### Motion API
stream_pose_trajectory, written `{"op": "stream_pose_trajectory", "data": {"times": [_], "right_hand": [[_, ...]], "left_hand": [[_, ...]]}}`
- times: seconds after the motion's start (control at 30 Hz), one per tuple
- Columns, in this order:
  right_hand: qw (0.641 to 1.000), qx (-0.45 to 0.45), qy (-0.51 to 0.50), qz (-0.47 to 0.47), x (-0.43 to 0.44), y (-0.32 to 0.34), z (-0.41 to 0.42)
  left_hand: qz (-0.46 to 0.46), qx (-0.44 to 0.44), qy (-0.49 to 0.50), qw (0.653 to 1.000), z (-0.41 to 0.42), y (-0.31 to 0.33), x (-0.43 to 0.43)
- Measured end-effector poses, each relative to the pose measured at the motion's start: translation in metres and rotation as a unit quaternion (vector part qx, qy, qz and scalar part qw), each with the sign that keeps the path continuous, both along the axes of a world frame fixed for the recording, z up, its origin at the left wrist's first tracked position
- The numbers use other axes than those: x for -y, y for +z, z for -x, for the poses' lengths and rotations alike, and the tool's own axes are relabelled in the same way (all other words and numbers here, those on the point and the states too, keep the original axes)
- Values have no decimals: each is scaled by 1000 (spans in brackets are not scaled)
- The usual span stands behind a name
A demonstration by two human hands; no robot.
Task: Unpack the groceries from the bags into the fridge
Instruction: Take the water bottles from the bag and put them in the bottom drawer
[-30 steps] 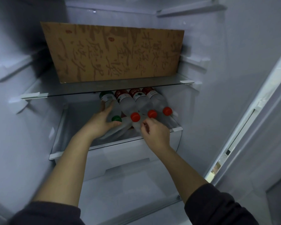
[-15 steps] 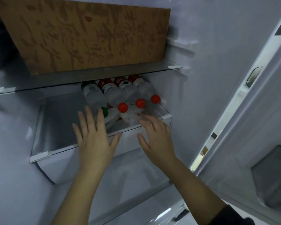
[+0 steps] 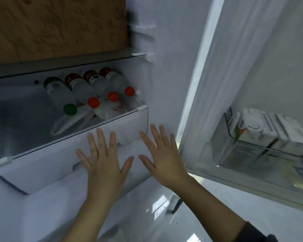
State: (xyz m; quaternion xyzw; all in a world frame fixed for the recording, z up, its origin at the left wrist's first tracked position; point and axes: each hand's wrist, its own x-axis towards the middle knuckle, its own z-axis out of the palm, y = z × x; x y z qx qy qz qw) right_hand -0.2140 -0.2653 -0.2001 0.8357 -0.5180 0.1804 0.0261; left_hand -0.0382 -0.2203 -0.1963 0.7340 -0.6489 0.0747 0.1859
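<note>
In the open drawer (image 3: 122, 124), four bottles (image 3: 80, 89) lie

bottles (image 3: 80, 91) in open drawer (image 3: 112, 126)

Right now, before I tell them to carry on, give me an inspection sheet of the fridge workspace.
Surface: drawer stands partly out beneath the glass shelf, with its top open.
Job's things: one green-capped bottle and three red-capped bottles lie side by side in the drawer, caps toward the front, over a clear plastic bag.
Clutter: cardboard box on the glass shelf.
Hands: left hand and right hand are both open, fingers spread, and hold nothing. They are in front of the drawer's front; contact cannot be told.
Cables: nothing seen.
Surroundings: fridge door open on the right, with cartons in its door bin; glossy floor below.
</note>
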Motion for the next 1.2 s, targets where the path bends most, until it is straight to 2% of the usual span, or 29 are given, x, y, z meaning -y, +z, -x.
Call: {"op": "stream_pose_trajectory", "data": {"times": [0.27,0.43,0.67,0.87,1.0,1.1,1.2], "right_hand": [[994,5,-25,-110,-74,-3,82],[990,-1,-114,-81,-131,-14,154],[965,-11,-235,-119,-229,-18,257],[921,6,-373,-110,-325,-22,337],[860,-7,-500,-99,-375,-18,384],[825,-3,-558,-87,-409,-10,412],[789,-2,-606,-96,-442,-5,433]], "left_hand": [[-73,-15,-70,995,82,-18,-42],[-63,-11,-121,991,150,-22,-77],[-86,-29,-216,972,254,-33,-141],[-109,-45,-343,932,350,-28,-187],[-103,-32,-473,874,406,-15,-209],[-65,-2,-525,848,447,-10,-227],[-82,35,-558,825,486,-9,-247]]}}
